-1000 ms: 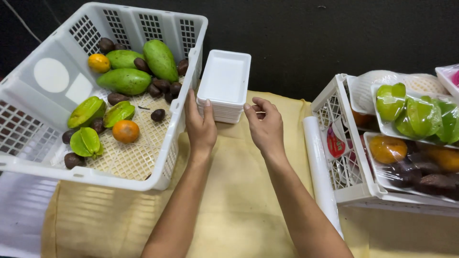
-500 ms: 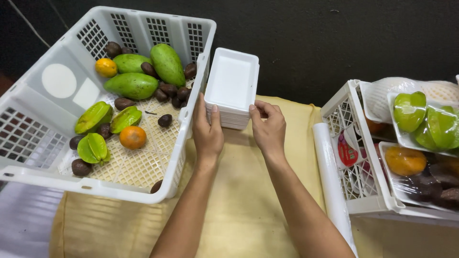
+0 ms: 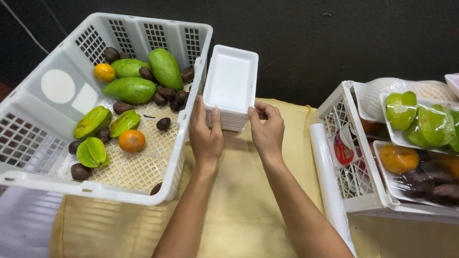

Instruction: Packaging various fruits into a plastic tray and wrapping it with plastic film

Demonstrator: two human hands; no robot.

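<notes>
Trays (image 3: 230, 81): white foam, matt, smooth. Crate (image 3: 57, 91): white plastic, slight gloss. Cloth (image 3: 244, 200): yellow, matt weave. Roll (image 3: 329, 177): clear film, glossy.

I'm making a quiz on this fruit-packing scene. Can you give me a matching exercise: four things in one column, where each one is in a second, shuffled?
Things:
1. stack of white foam trays
2. loose mangoes
3. roll of clear film
4. wrapped fruit trays

Places:
A. lying on the yellow cloth beside the small crate
B. in the large white crate
C. between the left hand and right hand
D. piled on the small white crate at right

Pairs: 1-C, 2-B, 3-A, 4-D
</notes>
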